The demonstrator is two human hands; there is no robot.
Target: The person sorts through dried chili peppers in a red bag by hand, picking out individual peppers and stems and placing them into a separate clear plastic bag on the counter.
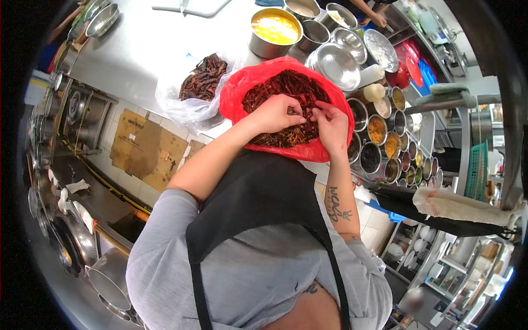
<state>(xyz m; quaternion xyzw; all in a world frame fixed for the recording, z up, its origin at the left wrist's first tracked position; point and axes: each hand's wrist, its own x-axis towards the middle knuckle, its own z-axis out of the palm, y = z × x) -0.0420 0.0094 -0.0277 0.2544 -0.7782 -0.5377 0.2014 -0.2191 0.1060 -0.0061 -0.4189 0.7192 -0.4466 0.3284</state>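
A red plastic bag [232, 91] stands open at the table's front edge, full of dark red dried chillies [275, 88]. Over the chillies, my left hand [279, 114] is closed, thumb and fingers pressed together. Close to its right, my right hand [329, 125] also pinches with thumb and forefinger. Whatever either hand holds is too small to name. To the left of the red bag lies a clear plastic bag [186, 113] with darker, flattened dried pieces [203, 78] on it.
A pot of yellow liquid [275, 28] stands behind the red bag. Steel bowls [336, 65] and several small containers of ingredients [377, 130] line the right side. A white cutting board [206, 6] lies at the back. Parts of another person's arm [369, 12] show at the top right.
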